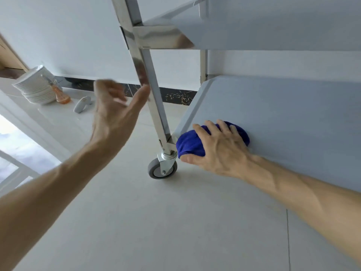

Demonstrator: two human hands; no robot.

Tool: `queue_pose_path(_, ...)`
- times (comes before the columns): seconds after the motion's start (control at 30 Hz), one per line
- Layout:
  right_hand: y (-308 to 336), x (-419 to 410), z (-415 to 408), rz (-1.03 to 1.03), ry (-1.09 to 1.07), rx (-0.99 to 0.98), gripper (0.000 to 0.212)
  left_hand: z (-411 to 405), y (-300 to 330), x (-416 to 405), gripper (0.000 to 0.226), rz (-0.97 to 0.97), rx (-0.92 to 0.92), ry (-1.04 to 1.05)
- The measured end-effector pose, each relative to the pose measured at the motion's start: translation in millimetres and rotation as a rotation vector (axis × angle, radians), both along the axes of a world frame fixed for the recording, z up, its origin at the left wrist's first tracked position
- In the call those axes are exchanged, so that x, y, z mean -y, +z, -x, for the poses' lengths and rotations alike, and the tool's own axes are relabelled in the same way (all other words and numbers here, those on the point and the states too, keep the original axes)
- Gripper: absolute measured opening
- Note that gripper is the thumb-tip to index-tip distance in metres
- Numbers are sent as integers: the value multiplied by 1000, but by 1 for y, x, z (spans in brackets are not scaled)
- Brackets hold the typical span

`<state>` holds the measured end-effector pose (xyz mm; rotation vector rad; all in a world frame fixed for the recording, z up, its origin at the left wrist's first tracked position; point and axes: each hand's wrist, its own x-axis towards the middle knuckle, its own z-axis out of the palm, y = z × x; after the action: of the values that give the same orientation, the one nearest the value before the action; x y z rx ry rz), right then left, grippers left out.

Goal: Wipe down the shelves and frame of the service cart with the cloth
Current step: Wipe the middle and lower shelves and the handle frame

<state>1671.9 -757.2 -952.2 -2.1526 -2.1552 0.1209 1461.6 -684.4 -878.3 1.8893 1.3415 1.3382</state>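
Observation:
A steel service cart fills the right half, with a shiny upright leg (154,98) and a grey caster wheel (162,169). Its bottom shelf (283,118) is pale grey, and a middle shelf (273,30) hangs above it. A bunched blue cloth (190,144) lies on the bottom shelf near its left front corner. My right hand (220,149) presses flat on the cloth and holds it. My left hand (115,114) hovers in the air just left of the leg, fingers apart, blurred, holding nothing.
On the light tiled floor at the left stand a stack of white plates (36,85), an orange bottle (61,95) and a small white object (82,104). A white wall with a dark marbled baseboard (175,96) runs behind the cart.

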Motion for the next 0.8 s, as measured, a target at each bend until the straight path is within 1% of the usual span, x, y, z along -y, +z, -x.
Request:
queue_pose_path(0.03,-1,-5,11,-12,-12,23,112,-4,3,-4,50,59,25,-75)
queue_pose_path(0.07,-2,-11,22,-19,-26,28,111,-10,5,-9,46,98,46,-158)
queue_pose_path(0.13,-5,-24,44,-21,-72,-24,102,-28,6,-16,26,130,109,-249)
queue_pose_path(0.2,-6,-33,58,-19,-127,-97,87,-45,5,-20,20,133,222,-221)
queue_pose_path(0.27,-8,-37,61,-44,-155,-108,74,-57,3,-22,22,107,279,-153)
queue_pose_path(0.37,-10,-31,56,-92,-119,-18,74,-66,1,-24,26,22,242,-108)
queue_pose_path(0.53,-14,-5,28,-139,22,95,74,-66,-3,-25,28,-79,194,-170)
queue_pose_path(0.67,-20,39,-22,-172,42,103,73,-63,-5,-31,28,-118,131,-180)
queue_pose_path(0.8,-17,101,-90,-310,44,66,72,-57,-13,-42,24,-162,126,-177)
